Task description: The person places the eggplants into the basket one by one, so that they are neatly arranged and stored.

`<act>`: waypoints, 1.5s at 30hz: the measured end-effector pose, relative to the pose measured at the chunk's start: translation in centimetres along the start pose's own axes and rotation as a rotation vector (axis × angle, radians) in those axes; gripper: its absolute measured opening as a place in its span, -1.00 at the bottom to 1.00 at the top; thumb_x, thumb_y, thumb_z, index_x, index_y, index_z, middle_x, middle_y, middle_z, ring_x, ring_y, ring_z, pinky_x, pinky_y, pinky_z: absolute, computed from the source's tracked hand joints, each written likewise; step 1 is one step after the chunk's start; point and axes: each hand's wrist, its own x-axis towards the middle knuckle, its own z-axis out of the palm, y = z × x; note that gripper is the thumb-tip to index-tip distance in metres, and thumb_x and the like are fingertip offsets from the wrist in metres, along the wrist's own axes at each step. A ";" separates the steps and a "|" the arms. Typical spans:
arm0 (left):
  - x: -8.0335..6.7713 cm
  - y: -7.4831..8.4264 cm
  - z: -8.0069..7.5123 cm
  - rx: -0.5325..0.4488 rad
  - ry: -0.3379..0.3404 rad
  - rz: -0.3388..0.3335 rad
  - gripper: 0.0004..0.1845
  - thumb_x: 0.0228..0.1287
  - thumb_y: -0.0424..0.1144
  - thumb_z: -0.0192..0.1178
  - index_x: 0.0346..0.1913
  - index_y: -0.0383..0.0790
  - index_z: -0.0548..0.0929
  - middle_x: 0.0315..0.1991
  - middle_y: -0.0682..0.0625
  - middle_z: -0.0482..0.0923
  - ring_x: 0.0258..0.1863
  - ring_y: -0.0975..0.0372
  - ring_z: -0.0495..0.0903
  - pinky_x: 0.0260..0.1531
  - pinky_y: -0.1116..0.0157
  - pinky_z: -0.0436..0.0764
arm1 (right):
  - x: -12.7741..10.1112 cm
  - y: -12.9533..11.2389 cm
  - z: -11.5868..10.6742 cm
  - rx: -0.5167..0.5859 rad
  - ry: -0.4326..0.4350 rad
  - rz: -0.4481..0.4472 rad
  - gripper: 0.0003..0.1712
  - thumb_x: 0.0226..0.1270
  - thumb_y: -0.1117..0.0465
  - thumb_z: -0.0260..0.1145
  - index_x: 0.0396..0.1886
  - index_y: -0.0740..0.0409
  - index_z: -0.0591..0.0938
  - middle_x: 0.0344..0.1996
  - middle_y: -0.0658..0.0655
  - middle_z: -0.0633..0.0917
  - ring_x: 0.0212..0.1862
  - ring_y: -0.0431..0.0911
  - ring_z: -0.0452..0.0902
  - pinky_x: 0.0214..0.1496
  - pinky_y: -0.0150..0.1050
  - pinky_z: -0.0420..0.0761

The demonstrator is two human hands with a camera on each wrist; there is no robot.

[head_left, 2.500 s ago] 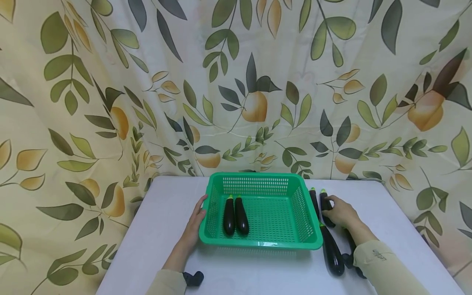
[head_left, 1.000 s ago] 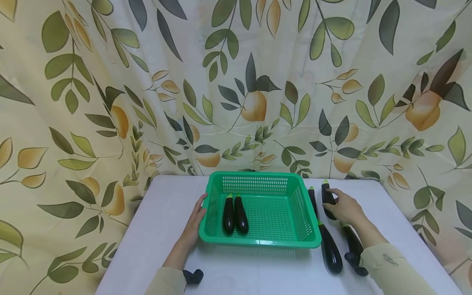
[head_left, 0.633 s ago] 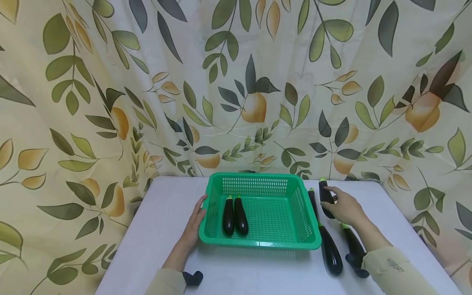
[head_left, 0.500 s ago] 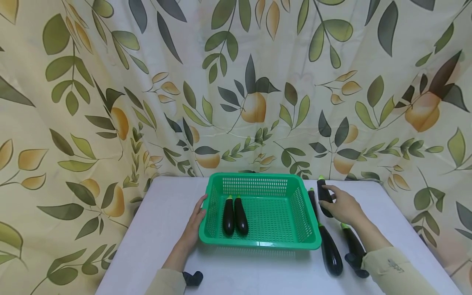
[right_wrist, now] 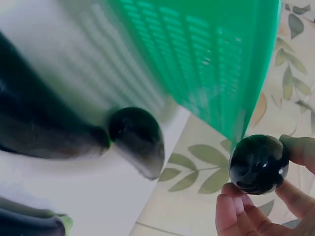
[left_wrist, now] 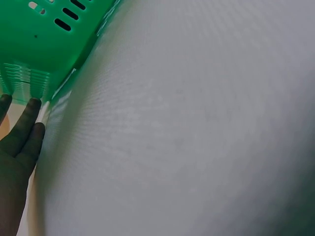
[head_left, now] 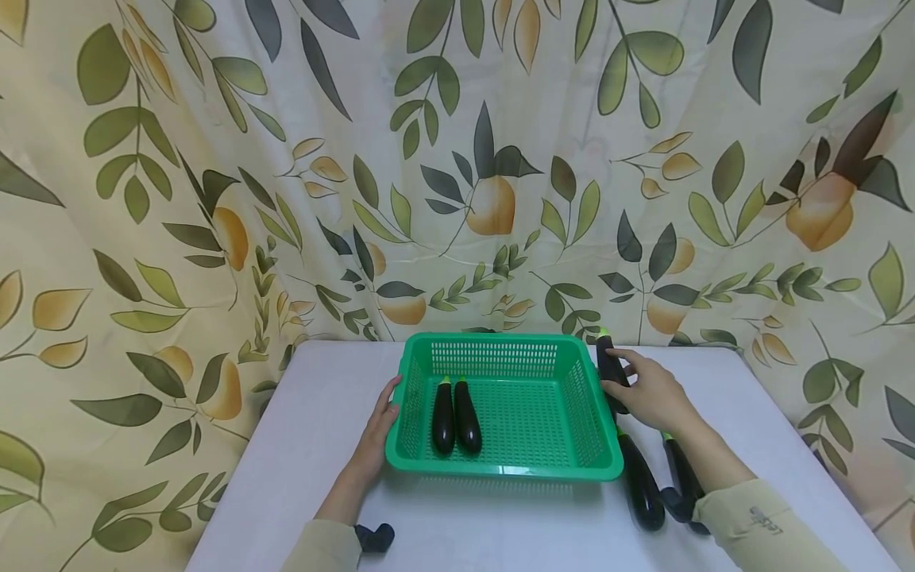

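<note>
My right hand pinches an eggplant between thumb and fingers, by the right rim of a green plastic basket. In the right wrist view the eggplant's rounded end faces the camera, raised off the table. Two dark eggplants lie side by side in the basket's left half, one of them the right-hand eggplant. Against the basket's left side rests my left hand; its fingers look extended in the left wrist view.
Right of the basket, a glossy eggplant lies on the white table. Another eggplant is partly covered by the right forearm. In the right wrist view, one more eggplant lies near the basket. A leaf-patterned curtain hangs behind.
My right hand has lifted the eggplant off the table's right side and carried it left to the basket's right rim. The left hand has stayed at the basket.
</note>
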 end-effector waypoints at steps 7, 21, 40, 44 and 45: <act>0.0 0.0 0.0 0.004 0.004 -0.006 -0.51 0.66 0.16 -0.30 0.54 0.66 0.10 0.67 0.07 0.01 0.63 -0.04 0.05 0.51 -0.37 -0.01 | -0.1 -1.4 0.1 0.008 0.002 -0.041 -0.24 0.47 0.09 0.34 0.54 0.27 0.34 0.11 0.52 0.61 -0.05 0.25 0.67 -0.36 -0.14 0.67; 0.0 -0.1 0.0 0.005 0.003 -0.013 -0.50 0.66 0.17 -0.29 0.55 0.63 0.09 0.69 0.07 -0.02 0.65 -0.05 -0.01 0.51 -0.39 -0.04 | -0.6 -3.3 1.8 0.039 -0.015 -0.083 -0.26 0.46 0.06 0.36 0.53 0.21 0.37 0.15 0.45 0.62 -0.19 0.03 0.57 -0.31 -0.19 0.57; 0.0 -0.1 0.0 0.031 0.009 -0.013 -0.50 0.66 0.18 -0.32 0.55 0.65 0.08 0.69 0.08 -0.04 0.64 -0.06 0.01 0.50 -0.41 -0.02 | -0.3 -5.1 5.3 0.140 -0.070 -0.101 -0.28 0.45 0.09 0.37 0.53 0.10 0.40 0.12 0.38 0.60 -0.18 -0.01 0.64 -0.31 -0.23 0.64; -0.1 -0.1 0.0 0.031 0.015 -0.019 -0.51 0.66 0.18 -0.31 0.53 0.68 0.09 0.68 0.10 -0.02 0.65 -0.06 0.01 0.50 -0.41 -0.02 | -0.3 -5.6 5.9 0.152 -0.074 -0.107 -0.29 0.45 0.11 0.38 0.52 0.11 0.41 0.11 0.36 0.61 -0.19 -0.02 0.62 -0.31 -0.24 0.63; -0.1 -0.1 0.0 0.029 0.017 -0.019 -0.51 0.66 0.18 -0.31 0.54 0.67 0.09 0.68 0.10 -0.01 0.65 -0.06 0.01 0.49 -0.41 -0.01 | -0.3 -5.7 6.0 0.152 -0.073 -0.110 -0.30 0.44 0.12 0.38 0.52 0.12 0.42 0.11 0.36 0.61 -0.20 -0.03 0.61 -0.31 -0.25 0.63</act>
